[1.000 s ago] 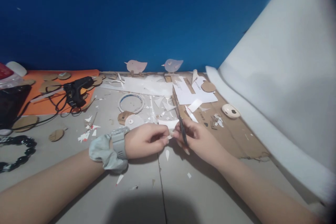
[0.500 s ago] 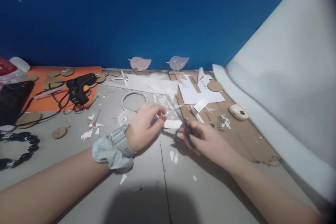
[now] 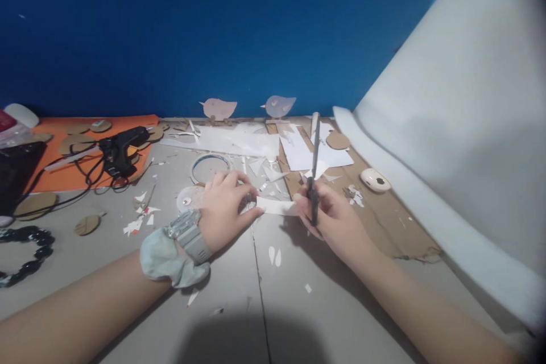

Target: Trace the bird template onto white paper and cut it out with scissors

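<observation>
A: What lies about us on the surface?

B: A grey tabletop (image 3: 222,335) strewn with paper scraps (image 3: 139,222) at left. Beyond them, a black glue gun (image 3: 119,151) rests on an orange sheet (image 3: 53,125).

A: And the room?

B: We face a blue wall (image 3: 273,34); at its foot stand a pink bird cutout (image 3: 219,108) and a lilac one (image 3: 279,106). A large white sheet (image 3: 460,102) slopes up at right, beside brown cardboard (image 3: 384,227).

A: Where is our white strip (image 3: 277,206)?

B: Mid-table, between our hands, on the far side of two white teardrops (image 3: 278,257).

A: Our grip?

B: Our right hand (image 3: 326,213) closes round dark scissors (image 3: 315,165), fingertips at the strip's right end. Our left hand (image 3: 230,205) has its thumb at the left end; we cannot tell whether it pinches.
</observation>
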Tool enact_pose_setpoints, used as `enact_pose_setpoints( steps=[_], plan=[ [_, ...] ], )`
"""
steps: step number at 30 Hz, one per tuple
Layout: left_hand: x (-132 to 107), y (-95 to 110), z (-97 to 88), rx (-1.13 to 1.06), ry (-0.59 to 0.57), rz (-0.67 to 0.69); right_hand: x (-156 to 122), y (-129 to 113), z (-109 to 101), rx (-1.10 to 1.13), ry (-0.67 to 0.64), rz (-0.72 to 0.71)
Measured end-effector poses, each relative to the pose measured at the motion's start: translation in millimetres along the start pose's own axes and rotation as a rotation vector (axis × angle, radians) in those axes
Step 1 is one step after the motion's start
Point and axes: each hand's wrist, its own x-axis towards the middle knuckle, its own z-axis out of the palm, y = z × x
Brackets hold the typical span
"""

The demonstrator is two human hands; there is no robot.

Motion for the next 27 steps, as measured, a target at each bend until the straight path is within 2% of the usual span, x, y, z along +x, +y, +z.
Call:
enact_pose_setpoints(
  steps=[2, 5, 7, 9, 15, 20, 22, 25, 27],
  plan=[
    [0.6, -0.5, 0.2, -0.057, 0.013, 0.037, 0.4, 2.9, 1.5, 0.008, 0.021, -0.008],
    [0.4, 1.3, -2.0, -0.183, 0.051, 0.078, -1.0, 1.5, 1.0, -0.015, 0.126, -0.092],
    [-0.5, 2.9, -3.8, -0.280, 0.093, 0.072, -1.9, -1.3, -0.9, -0.076, 0.207, -0.151],
    [-1.6, 3.8, -4.2, -0.392, 0.110, 0.035, -1.9, -2.7, -2.1, -0.129, 0.223, -0.151],
    [-1.2, 1.6, 2.0, -0.896, 0.009, -0.087, -0.8, 4.7, 1.8, -0.168, 0.174, -0.100],
    [2.4, 0.6, 1.1, -1.059, -0.041, -0.170, -1.0, 0.1, -1.5, -0.089, 0.287, -0.247],
    [3.7, 1.0, -1.0, -1.099, -0.068, -0.201, 0.1, -2.7, -3.6, -0.078, 0.288, -0.209],
    [4.6, 2.0, -2.9, -1.110, -0.097, -0.214, 2.3, -3.8, -4.7, -0.106, 0.217, -0.073],
    [4.6, 2.5, -2.6, -1.113, -0.092, -0.212, 2.9, -3.6, -4.1, -0.122, 0.215, -0.047]
  ],
)
